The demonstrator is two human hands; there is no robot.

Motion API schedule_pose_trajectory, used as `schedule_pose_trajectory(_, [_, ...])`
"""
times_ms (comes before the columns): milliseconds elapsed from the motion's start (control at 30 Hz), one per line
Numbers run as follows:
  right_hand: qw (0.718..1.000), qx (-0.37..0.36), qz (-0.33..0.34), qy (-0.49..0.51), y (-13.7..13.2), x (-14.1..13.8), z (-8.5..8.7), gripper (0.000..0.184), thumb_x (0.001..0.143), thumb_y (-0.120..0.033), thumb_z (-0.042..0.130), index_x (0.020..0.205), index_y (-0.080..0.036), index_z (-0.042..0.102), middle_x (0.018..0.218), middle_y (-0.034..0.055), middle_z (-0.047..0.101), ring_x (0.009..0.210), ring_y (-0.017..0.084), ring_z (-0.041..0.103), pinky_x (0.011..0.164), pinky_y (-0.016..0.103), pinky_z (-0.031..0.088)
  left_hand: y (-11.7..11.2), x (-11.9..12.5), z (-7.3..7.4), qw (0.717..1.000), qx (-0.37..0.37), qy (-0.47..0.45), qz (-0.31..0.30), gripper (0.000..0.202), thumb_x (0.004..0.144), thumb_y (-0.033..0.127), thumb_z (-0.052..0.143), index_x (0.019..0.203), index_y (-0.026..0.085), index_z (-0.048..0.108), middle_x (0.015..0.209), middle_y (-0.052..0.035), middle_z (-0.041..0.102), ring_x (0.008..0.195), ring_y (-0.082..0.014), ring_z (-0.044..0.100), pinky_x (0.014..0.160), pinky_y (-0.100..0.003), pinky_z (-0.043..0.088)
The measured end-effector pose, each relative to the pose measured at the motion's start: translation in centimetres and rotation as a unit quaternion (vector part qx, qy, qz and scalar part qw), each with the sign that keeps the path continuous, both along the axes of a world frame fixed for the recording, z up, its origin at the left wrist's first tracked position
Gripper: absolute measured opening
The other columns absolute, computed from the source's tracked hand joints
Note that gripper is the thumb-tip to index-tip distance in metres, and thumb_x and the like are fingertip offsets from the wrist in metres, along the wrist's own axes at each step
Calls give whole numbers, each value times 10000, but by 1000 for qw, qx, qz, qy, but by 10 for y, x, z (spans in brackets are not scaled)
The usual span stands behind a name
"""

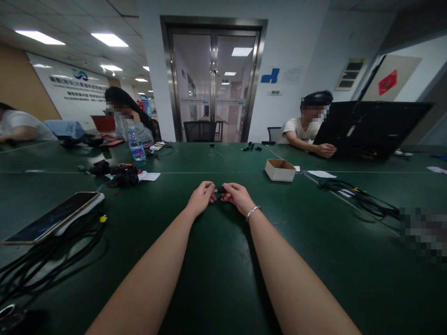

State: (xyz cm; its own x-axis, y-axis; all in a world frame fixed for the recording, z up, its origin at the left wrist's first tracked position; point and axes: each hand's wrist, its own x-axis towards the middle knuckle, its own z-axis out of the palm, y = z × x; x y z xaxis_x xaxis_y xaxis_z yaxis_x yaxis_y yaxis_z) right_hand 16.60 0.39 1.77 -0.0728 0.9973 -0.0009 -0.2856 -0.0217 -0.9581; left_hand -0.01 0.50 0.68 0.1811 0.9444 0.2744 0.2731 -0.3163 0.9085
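Note:
Over the green tabletop [223, 260], both of my hands meet at a small black piece with a paler, narrower end [221, 190]; its exact kind is too small to make out. My right hand [240, 198], with a silver bracelet [253, 213] at the wrist, pinches the black part between thumb and fingers. At the paler end, the fingers of my left hand [201, 199] are closed in a pinch and partly cover it. An open cardboard box [280, 173] stands beyond my right hand, its inside mostly hidden by its front wall.
To the left lie a phone [52, 217], black cables [70, 251], a dark clutter of parts [120, 174] and a water bottle [136, 146]. On the right are coiled cables [363, 200] and a large black monitor [366, 130]. Several people sit around the table.

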Motion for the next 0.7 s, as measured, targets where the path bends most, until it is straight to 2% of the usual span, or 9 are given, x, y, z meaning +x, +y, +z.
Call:
schedule_pose_trajectory(33, [1000, -1, 2, -3, 0, 0, 0, 169, 787, -263, 730, 820, -131, 630, 518, -16, 593, 415, 82, 554, 549, 240, 580, 1, 0, -1, 1000, 1, 4, -2, 373, 906, 451, 424, 1139, 171, 507, 685, -12, 608, 617, -145, 583, 666, -296, 468])
schedule_pose_trajectory(100, [1000, -1, 7, -4, 0, 1, 0, 151, 796, -250, 719, 825, -130, 632, 534, -9, 605, 422, 81, 557, 554, 239, 580, 2, 0, -2, 1000, 25, 12, 7, 353, 856, 383, 532, 1148, 186, 510, 746, -10, 605, 661, -134, 580, 690, -280, 466])
schedule_pose_trajectory(200, [1000, 2, 11, -2, -1, 1, 1, 146, 794, -245, 720, 827, -130, 635, 542, -4, 612, 427, 82, 557, 563, 246, 582, 1, -1, -1, 999, 31, 15, 36, 473, 737, 315, 678, 1162, 200, 503, 878, -23, 610, 733, -131, 578, 729, -269, 465])
schedule_pose_trajectory(300, [1000, 3, 13, -11, -2, 1, 2, 136, 785, -234, 723, 824, -129, 646, 545, -4, 614, 429, 82, 553, 562, 247, 582, 0, -1, 1, 998, -9, 53, 18, 313, 850, 456, 512, 985, 181, 576, 750, -18, 611, 664, -140, 560, 678, -272, 455])
schedule_pose_trajectory(367, [1000, 4, 14, -14, -2, 1, 1, 130, 779, -225, 723, 820, -129, 647, 549, -4, 618, 427, 79, 548, 567, 249, 582, 0, -1, 1, 997, -4, 77, 3, 332, 893, 467, 419, 918, 186, 595, 713, -15, 608, 658, -143, 555, 675, -270, 448])
schedule_pose_trajectory(433, [1000, 7, 14, -13, -2, 0, 1, 136, 768, -223, 732, 815, -130, 646, 536, -10, 610, 424, 77, 543, 575, 252, 583, 0, -1, 1, 997, 26, 74, 16, 271, 853, 417, 517, 995, 199, 593, 808, -19, 627, 715, -139, 563, 708, -263, 447])
schedule_pose_trajectory(500, [1000, 7, 13, -12, -2, 0, 1, 145, 758, -224, 740, 814, -131, 644, 510, -20, 592, 422, 79, 542, 574, 254, 582, 0, 0, 0, 998, 31, 50, 23, 337, 823, 392, 574, 1103, 207, 561, 863, -24, 629, 741, -139, 566, 720, -264, 448])
schedule_pose_trajectory(633, [1000, 8, 17, -15, -2, 0, 1, 144, 748, -214, 743, 807, -129, 642, 519, -20, 597, 417, 77, 539, 558, 246, 574, 0, 0, 0, 999, -6, 41, -2, 338, 918, 391, 384, 1140, 204, 557, 698, -3, 583, 654, -143, 551, 679, -281, 447])
schedule_pose_trajectory(700, [1000, 7, 14, -12, -1, 0, 1, 134, 749, -209, 739, 803, -133, 642, 514, -27, 592, 413, 74, 535, 562, 249, 576, 0, 0, 1, 999, 15, 39, 7, 328, 871, 317, 484, 1175, 208, 544, 772, -10, 599, 723, -141, 569, 735, -281, 453])
